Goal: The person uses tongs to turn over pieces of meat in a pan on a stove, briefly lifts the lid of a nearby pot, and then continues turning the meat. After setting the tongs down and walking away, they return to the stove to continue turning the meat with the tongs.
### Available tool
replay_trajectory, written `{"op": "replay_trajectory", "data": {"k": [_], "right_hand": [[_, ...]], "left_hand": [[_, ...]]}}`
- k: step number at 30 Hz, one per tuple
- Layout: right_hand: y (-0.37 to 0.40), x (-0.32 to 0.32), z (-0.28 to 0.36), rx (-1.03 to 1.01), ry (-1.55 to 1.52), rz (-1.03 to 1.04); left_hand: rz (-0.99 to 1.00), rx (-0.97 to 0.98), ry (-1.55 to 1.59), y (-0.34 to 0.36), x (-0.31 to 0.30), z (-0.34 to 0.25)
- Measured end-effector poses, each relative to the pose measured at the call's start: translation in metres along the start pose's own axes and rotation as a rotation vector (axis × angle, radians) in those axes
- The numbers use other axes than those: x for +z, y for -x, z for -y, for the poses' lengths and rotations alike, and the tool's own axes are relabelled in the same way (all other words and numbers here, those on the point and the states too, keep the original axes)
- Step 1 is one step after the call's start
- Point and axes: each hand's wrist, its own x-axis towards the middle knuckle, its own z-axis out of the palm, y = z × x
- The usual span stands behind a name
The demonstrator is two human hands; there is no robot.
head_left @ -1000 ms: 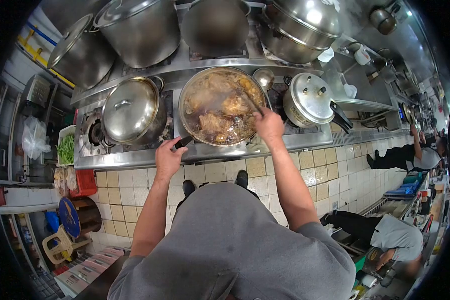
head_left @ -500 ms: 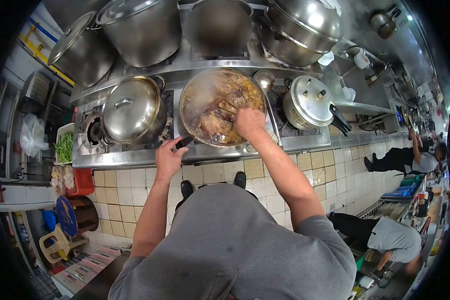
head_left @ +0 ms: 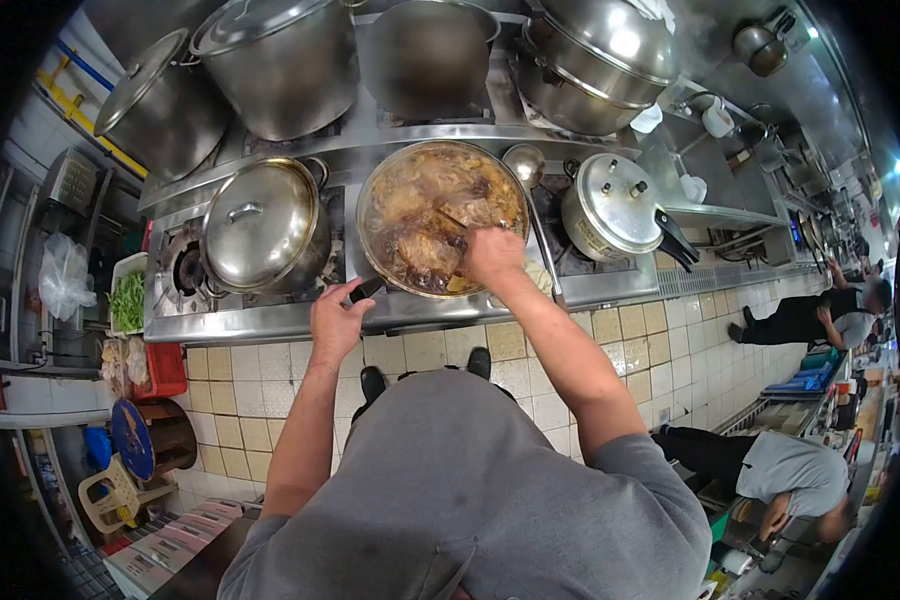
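A wide pan [head_left: 410, 160] full of brown, steaming stew with chunks of food sits on the stove in front of me. Its black handle [head_left: 367, 288] points toward me at the lower left, pinched between the thumb and fingers of my left hand [head_left: 336, 318]. Over the right part of the stew, my right hand [head_left: 494, 254] is closed around thin brown chopsticks [head_left: 451, 216]. Their tips reach down into the food; my fist hides the upper ends.
A lidded pot [head_left: 262, 225] stands left of the pan, a pressure cooker [head_left: 615, 205] to its right. A ladle [head_left: 524, 163] lies between pan and cooker. Large stockpots [head_left: 275, 75] line the back. Two other people [head_left: 785, 470] work at the right.
My right hand has shifted slightly left and down with the chopsticks, and the stew's surface looks stirred around. Steam over the pan has thinned. My left hand stays on the handle.
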Motion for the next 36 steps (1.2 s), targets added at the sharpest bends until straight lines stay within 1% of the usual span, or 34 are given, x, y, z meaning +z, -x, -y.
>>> {"op": "replay_trajectory", "data": {"k": [4,6,7,9,13,14,16,20,24,27,29,30,32,33,35,36], "right_hand": [[0.004,-0.018,-0.016,0.051,-0.07,-0.074],[0.005,-0.024,-0.026,0.136,-0.118,-0.101],[0.007,-0.028,-0.031,0.138,-0.118,-0.103],[0.014,-0.036,-0.042,0.202,-0.179,-0.175],[0.024,-0.042,-0.066,0.336,-0.231,-0.05],[0.029,-0.046,-0.069,0.341,-0.244,0.013],[0.039,-0.04,-0.069,0.326,-0.249,0.013],[0.04,-0.014,-0.067,0.28,-0.219,0.012],[0.033,-0.003,-0.06,0.313,-0.24,-0.02],[0.032,-0.004,-0.067,0.335,-0.332,-0.037],[0.027,0.011,-0.082,0.28,-0.521,-0.119],[0.025,0.021,-0.091,0.279,-0.52,-0.119],[0.02,0.04,-0.106,0.22,-0.734,-0.187],[0.019,0.039,-0.109,0.218,-0.734,-0.188],[0.019,0.04,-0.114,0.377,-0.9,-0.056],[0.02,0.041,-0.115,0.378,-0.901,-0.057]], "left_hand": [[-0.002,-0.01,-0.005,0.001,0.0,-0.001],[-0.003,-0.012,-0.017,0.002,-0.001,-0.002],[-0.006,-0.012,-0.028,0.001,0.0,-0.003],[-0.006,-0.009,-0.018,0.0,0.001,-0.002],[-0.006,0.0,-0.009,-0.001,0.002,0.001],[-0.005,0.001,-0.01,-0.001,0.002,0.001],[0.006,-0.027,-0.003,-0.001,0.002,0.001],[-0.002,-0.001,0.002,-0.001,0.005,0.009],[0.005,-0.023,0.01,-0.002,0.004,0.006],[0.012,-0.045,-0.011,0.0,0.001,-0.002],[0.013,-0.056,-0.021,0.0,0.0,-0.003],[0.01,-0.046,-0.029,0.0,0.001,-0.002],[0.005,-0.036,-0.036,-0.001,0.002,0.0],[0.004,-0.04,-0.028,-0.001,0.002,0.001],[0.003,-0.045,-0.02,-0.001,0.003,0.003],[0.01,-0.057,-0.005,-0.001,0.003,0.003]]}}
